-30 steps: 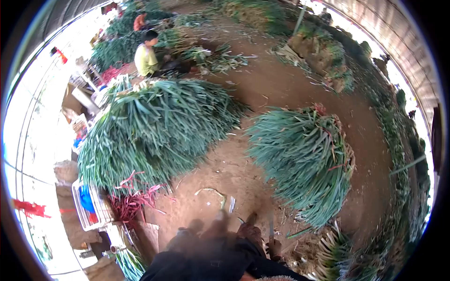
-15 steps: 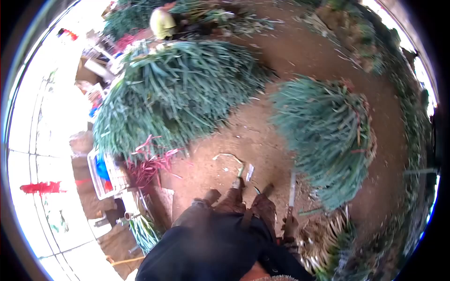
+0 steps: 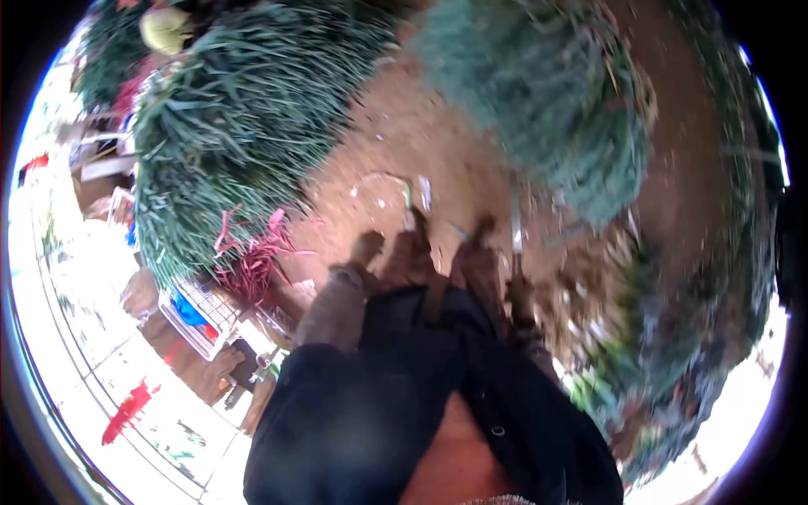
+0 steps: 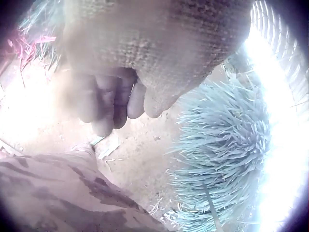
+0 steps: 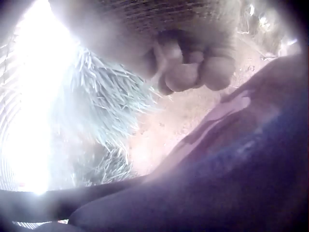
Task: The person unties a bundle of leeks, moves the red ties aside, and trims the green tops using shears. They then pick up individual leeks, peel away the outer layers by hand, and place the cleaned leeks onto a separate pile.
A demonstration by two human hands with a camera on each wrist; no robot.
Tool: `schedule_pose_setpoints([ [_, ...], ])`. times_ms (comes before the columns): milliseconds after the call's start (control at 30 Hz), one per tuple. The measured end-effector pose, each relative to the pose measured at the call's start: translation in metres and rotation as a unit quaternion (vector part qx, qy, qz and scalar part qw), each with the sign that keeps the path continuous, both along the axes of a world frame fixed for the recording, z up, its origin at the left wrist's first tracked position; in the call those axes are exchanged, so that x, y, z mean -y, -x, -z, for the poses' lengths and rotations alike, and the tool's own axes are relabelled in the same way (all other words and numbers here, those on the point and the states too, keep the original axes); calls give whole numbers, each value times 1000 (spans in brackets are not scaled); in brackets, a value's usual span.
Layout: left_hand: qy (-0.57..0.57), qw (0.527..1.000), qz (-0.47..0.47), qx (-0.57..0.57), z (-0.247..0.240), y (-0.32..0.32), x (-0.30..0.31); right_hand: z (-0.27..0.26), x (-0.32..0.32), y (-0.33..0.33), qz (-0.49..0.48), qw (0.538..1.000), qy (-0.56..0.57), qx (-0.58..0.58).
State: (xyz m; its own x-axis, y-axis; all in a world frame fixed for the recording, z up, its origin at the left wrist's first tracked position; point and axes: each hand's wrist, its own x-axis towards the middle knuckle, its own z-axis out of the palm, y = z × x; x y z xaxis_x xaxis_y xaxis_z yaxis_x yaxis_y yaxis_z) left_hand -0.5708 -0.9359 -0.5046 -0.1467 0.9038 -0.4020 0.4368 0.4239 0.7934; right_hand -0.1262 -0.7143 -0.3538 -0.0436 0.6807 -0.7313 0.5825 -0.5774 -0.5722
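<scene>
My left hand (image 3: 368, 247), in a knit glove, hangs at the left of my legs. In the left wrist view its fingers (image 4: 107, 99) droop loosely curled with nothing between them, above the bare soil. Beside my right leg, my right hand (image 3: 520, 301) grips a long knife (image 3: 516, 217) whose straight, pale blade points forward over the ground. The right wrist view shows that hand's curled fingers (image 5: 183, 75), while the knife is hidden there. A large heap of green onions (image 3: 244, 118) lies ahead to the left, a smaller heap (image 3: 555, 109) ahead to the right.
Pink-red strips (image 3: 257, 257) lie at the left heap's edge, next to a white basket (image 3: 202, 316) with something blue inside. At right, pale-stemmed onions (image 3: 602, 311) lie on the ground. A dry leaf (image 3: 374, 177) is on the soil before my feet. Someone in yellow (image 3: 165, 30) is far left.
The head view has tipped downward, so the heaps stand higher in it and more of my dark jacket shows. My right hand keeps its grip on the knife, and my left still hangs.
</scene>
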Motion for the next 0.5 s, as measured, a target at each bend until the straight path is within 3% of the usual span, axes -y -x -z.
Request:
schedule_pose_setpoints([
  [33, 60, 982, -139, 115, -27, -8, -14, -3, -6, 8, 28, 999, 18, -13],
  [67, 122, 928, -279, 214, -62, -14, -26, -18, -12, 20, 50, 997, 42, -47],
  [133, 161, 914, -301, 220, -99, -17, -38, -26, -25, 30, 42, 998, 37, -26],
  [267, 226, 907, -304, 184, -92, -29, -28, -28, -58, 32, 98, 990, 70, -73],
  [300, 243, 919, -257, 175, -92, -30, -28, -22, -61, 28, 93, 990, 62, -89],
  [433, 313, 883, -306, 171, -122, -54, -63, -1, -72, 5, 104, 983, 6, -151],
  [500, 302, 930, -181, 107, -115, -58, -80, 10, -80, -15, 101, 982, -7, -160],
])
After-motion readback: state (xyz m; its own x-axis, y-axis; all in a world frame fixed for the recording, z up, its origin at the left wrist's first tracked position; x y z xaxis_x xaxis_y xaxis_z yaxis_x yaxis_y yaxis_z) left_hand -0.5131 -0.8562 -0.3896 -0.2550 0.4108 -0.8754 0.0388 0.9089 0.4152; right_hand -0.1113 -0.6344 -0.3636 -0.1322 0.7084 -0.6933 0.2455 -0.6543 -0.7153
